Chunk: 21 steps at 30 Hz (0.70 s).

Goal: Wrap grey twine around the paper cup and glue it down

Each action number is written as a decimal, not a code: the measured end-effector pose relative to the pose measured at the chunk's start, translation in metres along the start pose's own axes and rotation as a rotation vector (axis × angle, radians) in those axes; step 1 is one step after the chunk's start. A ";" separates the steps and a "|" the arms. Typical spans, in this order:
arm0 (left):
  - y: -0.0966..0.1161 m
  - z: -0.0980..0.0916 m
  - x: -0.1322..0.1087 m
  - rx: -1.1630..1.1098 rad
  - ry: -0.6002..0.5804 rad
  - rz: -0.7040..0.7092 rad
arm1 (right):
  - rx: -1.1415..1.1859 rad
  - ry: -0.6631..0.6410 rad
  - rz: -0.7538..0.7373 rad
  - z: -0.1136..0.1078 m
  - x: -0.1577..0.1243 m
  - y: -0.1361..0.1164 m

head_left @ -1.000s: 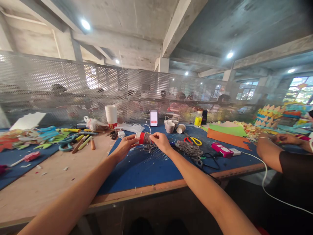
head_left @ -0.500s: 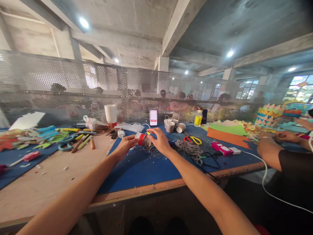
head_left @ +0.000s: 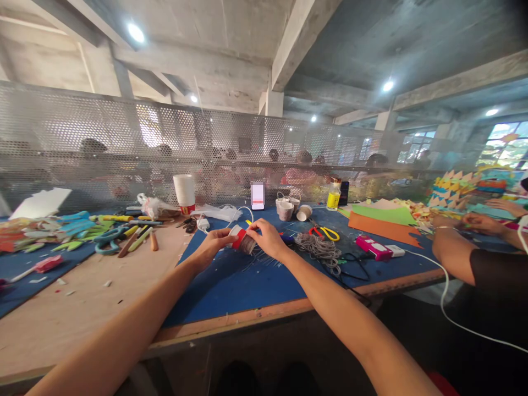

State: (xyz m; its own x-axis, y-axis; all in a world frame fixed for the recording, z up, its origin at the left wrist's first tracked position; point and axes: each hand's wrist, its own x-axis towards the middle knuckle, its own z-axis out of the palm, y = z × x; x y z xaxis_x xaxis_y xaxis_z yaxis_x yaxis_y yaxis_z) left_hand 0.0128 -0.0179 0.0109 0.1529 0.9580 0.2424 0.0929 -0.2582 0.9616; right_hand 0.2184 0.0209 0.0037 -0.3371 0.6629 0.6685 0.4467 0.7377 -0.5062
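Observation:
A red and white paper cup (head_left: 238, 237) lies tilted on its side in my left hand (head_left: 215, 245), whose fingers and thumb close around its rim end. Grey cord (head_left: 247, 245) is wound about the other end of the cup. My right hand (head_left: 267, 237) pinches at this wound part, with the fingertips on the cord; their exact hold is partly hidden. Loose strands hang below the cup. To the right lies a tangled skein of the same cord (head_left: 317, 248). Behind my hands stand small cord-wrapped cups (head_left: 284, 209) with handles, and another cup (head_left: 304, 213) rests on its side.
A phone (head_left: 257, 196) stands upright at the back, right of stacked paper cups (head_left: 184, 191). Yellow-handled scissors (head_left: 330, 234), a yellow-labelled bottle (head_left: 333, 197) and a pink box (head_left: 373, 247) are on the right. Blue-handled scissors (head_left: 108, 242) lie left. A co-worker's arm (head_left: 454, 250) reaches in at right.
My right fingers have drawn in closer to the cup's wound end and are bent more tightly. The cup has turned slightly, showing more of the grey cord. The view has shifted a little.

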 end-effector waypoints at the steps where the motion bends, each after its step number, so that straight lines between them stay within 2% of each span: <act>1: -0.001 0.000 0.000 0.001 -0.030 -0.002 | -0.016 0.007 -0.005 0.001 0.000 0.001; 4: -0.003 -0.001 0.002 -0.007 -0.088 0.000 | -0.057 0.023 -0.008 0.004 0.000 0.004; 8: -0.004 -0.001 0.002 0.006 -0.061 -0.003 | -0.161 0.025 -0.007 0.004 -0.001 0.005; 21: 0.002 0.001 -0.002 -0.022 -0.111 -0.021 | -0.362 0.021 -0.051 0.003 -0.004 0.000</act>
State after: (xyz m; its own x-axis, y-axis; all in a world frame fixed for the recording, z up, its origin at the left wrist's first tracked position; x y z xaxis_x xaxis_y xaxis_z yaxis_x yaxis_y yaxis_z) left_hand 0.0135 -0.0203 0.0123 0.2588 0.9434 0.2074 0.0762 -0.2340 0.9692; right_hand 0.2177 0.0184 -0.0006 -0.3511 0.6210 0.7008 0.6954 0.6741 -0.2491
